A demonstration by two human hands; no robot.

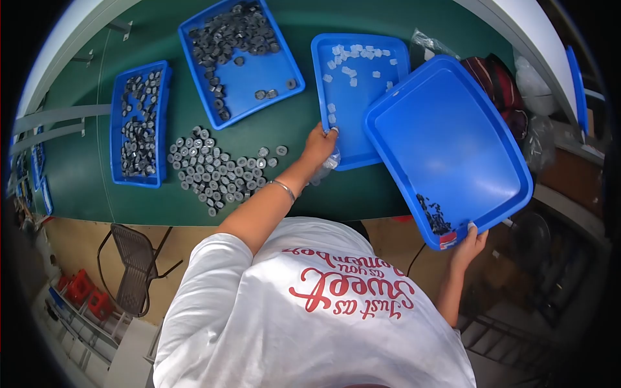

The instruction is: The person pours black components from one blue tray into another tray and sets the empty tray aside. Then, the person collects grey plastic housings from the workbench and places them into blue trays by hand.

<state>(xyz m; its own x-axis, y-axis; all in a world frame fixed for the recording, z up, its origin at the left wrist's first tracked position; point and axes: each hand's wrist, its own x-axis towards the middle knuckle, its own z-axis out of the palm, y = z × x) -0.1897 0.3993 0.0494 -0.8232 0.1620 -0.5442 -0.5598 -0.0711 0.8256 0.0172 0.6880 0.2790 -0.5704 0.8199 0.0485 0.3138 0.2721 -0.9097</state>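
Observation:
My left hand (319,146) is closed on the near left rim of a flat blue tray (352,132) that holds several small translucent white pieces (357,52), mostly towards its far end. A bit of clear plastic (331,159) shows just below that hand. On the right, my right hand (472,246) grips the near edge of a second blue tray (462,136), tilted and overlapping the first one. Small black pieces (435,216) are gathered in its near left corner, close to a red and white label (447,240).
Many round grey-black parts (217,171) lie loose on the green table (272,200). Left of them stands a narrow blue bin (162,129) of dark parts; behind is a larger blue tray (259,107) of similar parts. A dark red striped bag (491,84) and clear plastic bags (540,139) sit right.

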